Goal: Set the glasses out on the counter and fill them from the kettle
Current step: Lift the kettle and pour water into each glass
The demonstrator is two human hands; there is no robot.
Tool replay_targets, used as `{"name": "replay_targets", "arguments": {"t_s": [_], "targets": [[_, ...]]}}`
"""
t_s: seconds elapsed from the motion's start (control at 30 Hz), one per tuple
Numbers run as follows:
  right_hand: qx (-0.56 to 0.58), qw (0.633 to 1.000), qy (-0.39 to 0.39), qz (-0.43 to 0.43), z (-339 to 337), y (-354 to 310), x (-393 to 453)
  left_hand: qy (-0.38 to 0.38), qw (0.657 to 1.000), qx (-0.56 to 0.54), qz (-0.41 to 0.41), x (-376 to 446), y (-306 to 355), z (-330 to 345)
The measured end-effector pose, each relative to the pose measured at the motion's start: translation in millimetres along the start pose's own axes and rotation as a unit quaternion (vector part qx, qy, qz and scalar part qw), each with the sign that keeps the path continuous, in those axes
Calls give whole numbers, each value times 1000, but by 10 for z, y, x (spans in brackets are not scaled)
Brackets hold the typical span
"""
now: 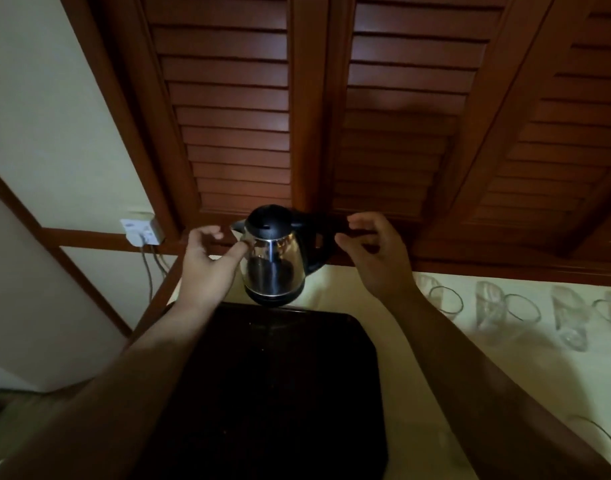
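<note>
A glass kettle (274,268) with a black lid, base and handle stands at the back of the pale counter (435,393), its spout pointing left. My left hand (207,261) hovers at its left side, fingers apart, the thumb touching the glass near the spout. To the right of the handle my right hand (373,251) is raised, fingers curled apart, holding nothing. Several clear glasses stand in a row on the counter at the right: one glass (444,299), a second glass (520,311), a third (571,323). Another glass rim (600,441) shows at the lower right.
A dark tray (280,393) lies on the counter in front of the kettle, between my forearms. Brown louvred doors (297,116) rise behind the counter. A white wall socket (143,232) with cables sits to the left of the kettle.
</note>
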State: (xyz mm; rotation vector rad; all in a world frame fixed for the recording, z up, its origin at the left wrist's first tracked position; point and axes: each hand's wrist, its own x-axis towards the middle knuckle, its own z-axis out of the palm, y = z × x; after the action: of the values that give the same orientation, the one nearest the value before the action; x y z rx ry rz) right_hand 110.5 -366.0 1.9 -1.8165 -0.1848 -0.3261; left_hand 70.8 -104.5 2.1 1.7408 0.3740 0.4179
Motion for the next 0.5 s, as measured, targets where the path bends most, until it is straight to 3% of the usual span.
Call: {"name": "replay_targets", "arguments": {"t_s": [0.13, 0.27, 0.5], "targets": [[-31, 999, 21, 4, 287, 256, 296, -93, 990, -38, -101, 133, -129, 127], [-5, 999, -8, 41, 457, 439, 531, -138, 981, -64, -122, 314, -264, 297], [59, 992, -87, 71, 602, 549, 756, -153, 984, -70, -58, 471, -531, 495]]}}
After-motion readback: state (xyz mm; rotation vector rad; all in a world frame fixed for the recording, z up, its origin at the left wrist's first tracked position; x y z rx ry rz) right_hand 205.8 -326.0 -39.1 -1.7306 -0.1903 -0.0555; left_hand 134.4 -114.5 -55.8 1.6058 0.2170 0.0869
